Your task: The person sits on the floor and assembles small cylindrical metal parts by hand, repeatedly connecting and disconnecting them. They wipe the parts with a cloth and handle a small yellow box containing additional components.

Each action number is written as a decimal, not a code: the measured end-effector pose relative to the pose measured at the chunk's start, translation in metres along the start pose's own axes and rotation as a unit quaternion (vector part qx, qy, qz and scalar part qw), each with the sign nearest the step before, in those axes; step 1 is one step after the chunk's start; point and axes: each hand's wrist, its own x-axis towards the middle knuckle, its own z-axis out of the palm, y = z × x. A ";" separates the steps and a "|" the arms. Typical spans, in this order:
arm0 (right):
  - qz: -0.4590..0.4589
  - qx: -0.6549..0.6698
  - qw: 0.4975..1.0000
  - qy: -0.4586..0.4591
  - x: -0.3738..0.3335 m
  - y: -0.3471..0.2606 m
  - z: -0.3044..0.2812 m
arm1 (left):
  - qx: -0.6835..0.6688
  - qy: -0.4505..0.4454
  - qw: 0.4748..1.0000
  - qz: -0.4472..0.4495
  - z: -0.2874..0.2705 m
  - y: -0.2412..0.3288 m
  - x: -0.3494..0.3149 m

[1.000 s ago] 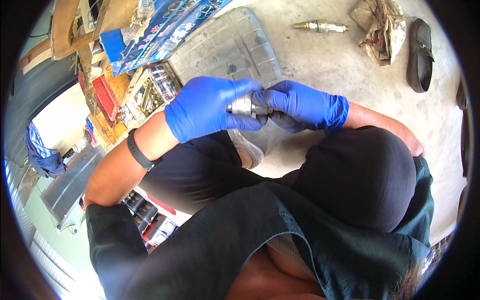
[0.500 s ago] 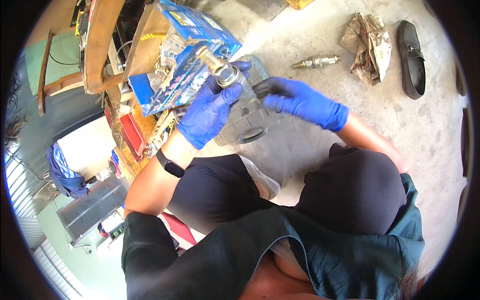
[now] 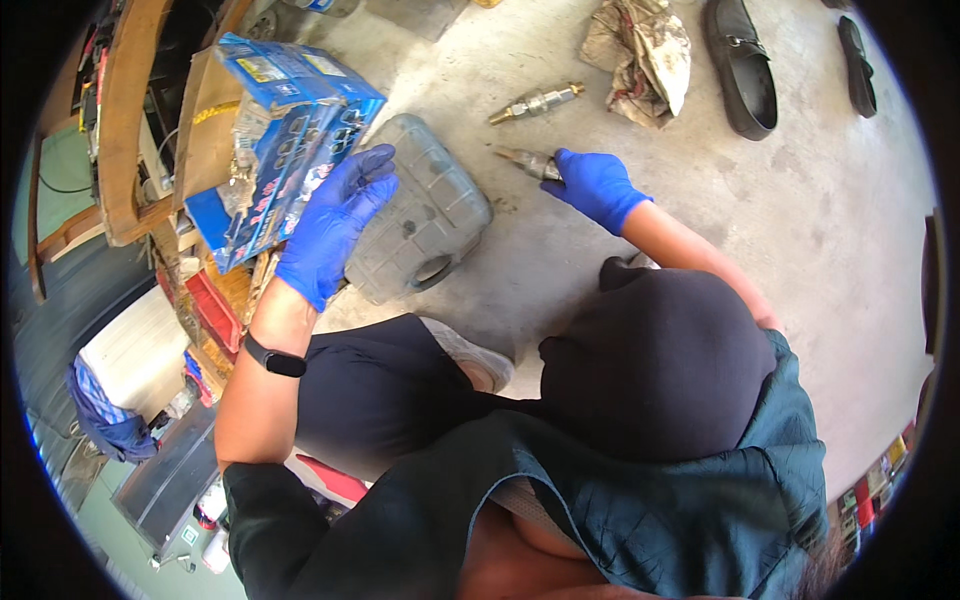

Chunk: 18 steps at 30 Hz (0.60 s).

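My right hand (image 3: pixel 603 188), in a blue glove, is closed round the thick end of a metal fuel injector (image 3: pixel 526 160). The slim tip sticks out to the left, low over the concrete floor. A second, similar injector (image 3: pixel 537 103) lies on the floor just beyond it. My left hand (image 3: pixel 335 225), gloved in blue with dark smudges on the fingers, is raised and holds nothing. Its fingers are half bent with a gap at the thumb. Beside that hand lies a grey plastic can (image 3: pixel 425 205) with a dark oval opening; whether the fingertips touch it I cannot tell.
A torn blue carton (image 3: pixel 300 115) stands left of the can, by a wooden frame (image 3: pixel 135 120). A crumpled, stained rag or paper (image 3: pixel 645 65) lies beyond the injectors. Farther right are a black loafer (image 3: pixel 745 75) and another black shoe (image 3: pixel 857 65). My knees frame the near side.
The injector has passed from my left hand to my right, which has moved right and down toward the floor. My left hand is now empty. The whole view has shifted to the right.
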 end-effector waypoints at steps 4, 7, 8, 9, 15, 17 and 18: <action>0.024 -0.044 0.999 0.003 -0.004 0.010 0.008 | 0.032 -0.028 0.999 0.027 0.007 0.003 0.003; 0.028 -0.048 0.998 0.028 -0.006 0.007 0.011 | 0.041 -0.037 0.998 0.034 0.007 0.003 0.006; 0.025 -0.055 0.998 0.018 -0.003 0.010 0.008 | 0.041 -0.039 0.998 0.035 0.005 0.001 0.007; 0.023 -0.063 0.998 0.009 -0.001 0.014 0.003 | 0.042 -0.041 0.998 0.035 0.004 0.001 0.009; -0.005 -0.091 0.995 0.048 -0.005 0.027 0.003 | 0.033 -0.043 0.998 0.014 0.005 0.000 0.012; -0.021 -0.095 0.995 0.007 -0.005 0.027 0.001 | 0.038 -0.040 0.999 0.000 0.004 -0.006 0.007; -0.035 -0.081 0.995 0.040 -0.001 0.027 0.000 | 0.044 -0.039 0.998 0.001 0.003 -0.007 0.007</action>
